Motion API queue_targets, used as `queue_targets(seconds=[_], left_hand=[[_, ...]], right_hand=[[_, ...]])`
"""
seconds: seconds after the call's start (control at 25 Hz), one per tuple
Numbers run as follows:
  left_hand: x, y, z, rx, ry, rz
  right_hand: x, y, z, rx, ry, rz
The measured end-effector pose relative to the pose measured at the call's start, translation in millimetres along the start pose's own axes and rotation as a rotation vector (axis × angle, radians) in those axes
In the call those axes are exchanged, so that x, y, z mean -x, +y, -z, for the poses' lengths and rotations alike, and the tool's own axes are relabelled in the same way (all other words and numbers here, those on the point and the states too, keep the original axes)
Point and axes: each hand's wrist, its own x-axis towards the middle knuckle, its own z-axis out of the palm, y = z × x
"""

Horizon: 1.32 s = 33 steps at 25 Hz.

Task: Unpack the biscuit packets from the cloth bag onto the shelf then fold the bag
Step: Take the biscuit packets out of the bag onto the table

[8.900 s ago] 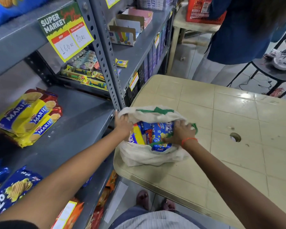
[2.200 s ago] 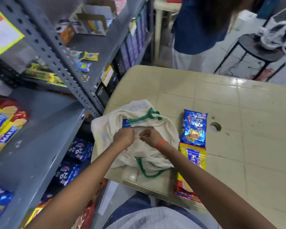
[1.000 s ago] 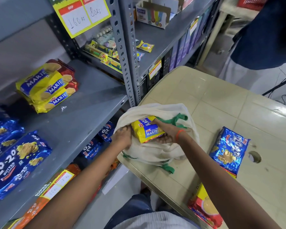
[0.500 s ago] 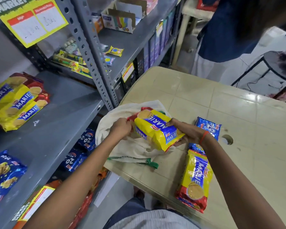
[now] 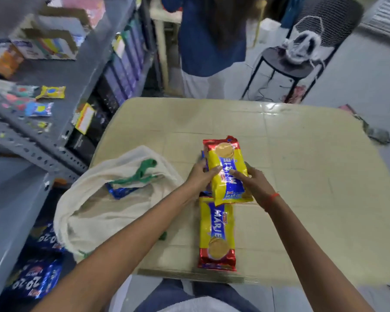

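Observation:
Both my hands hold a yellow Marie biscuit packet [image 5: 226, 171] over the beige table [image 5: 302, 176]. My left hand [image 5: 200, 176] grips its left edge and my right hand [image 5: 251, 181] its right side. A blue packet edge peeks out under it. A second Marie packet [image 5: 216, 233] lies flat on the table below it. The cream cloth bag [image 5: 104, 212] with green handles [image 5: 142, 172] slumps at the table's left corner, a blue packet [image 5: 119, 191] showing in its mouth.
Grey metal shelves [image 5: 9, 210] stand at the left, with blue 20-20 packets [image 5: 34, 282] on a lower level and small sweets and boxes higher up. A person in blue [image 5: 209, 41] stands beyond the table, next to a black stool [image 5: 284, 68].
The Marie packet came out of the bag and moved right, over the packets lying on the table. My left hand let go of the bag and now grips the packet too.

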Motion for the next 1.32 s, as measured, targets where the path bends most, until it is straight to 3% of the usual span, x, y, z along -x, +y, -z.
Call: queue_targets(seconds=[0.16, 0.36, 0.56, 0.72, 0.88, 1.0, 1.16, 1.32], left_hand=[[-46, -5, -66, -0.258, -0.097, 0.031], [-71, -19, -112, -0.323, -0.142, 0.111], [-79, -33, -109, -0.416, -0.215, 0.15], [-64, -18, -75, -0.387, -0.038, -0.007], [-30, -15, 18, -0.346, 0.278, -0.062], [4, -19, 106, -0.611, 0.422, -0.005], [30, -32, 204, -0.989, 0.43, 0.134], [21, -42, 268, -1.207, 0.227, 0.069]], right_hand=[[-19, 31, 51, -0.049, 0.198, -0.021], [-47, 57, 79, 0.078, 0.235, -0.09], [-59, 64, 79, 0.291, 0.22, -0.187], [-54, 28, 35, 0.619, 0.356, -0.044], [-50, -4, -44, 0.592, 0.068, 0.082], [-45, -18, -118, 0.355, -0.277, -0.019], [-35, -9, -207, 0.311, -0.529, -0.159], [-37, -1, -258, 0.643, -0.477, -0.007]])
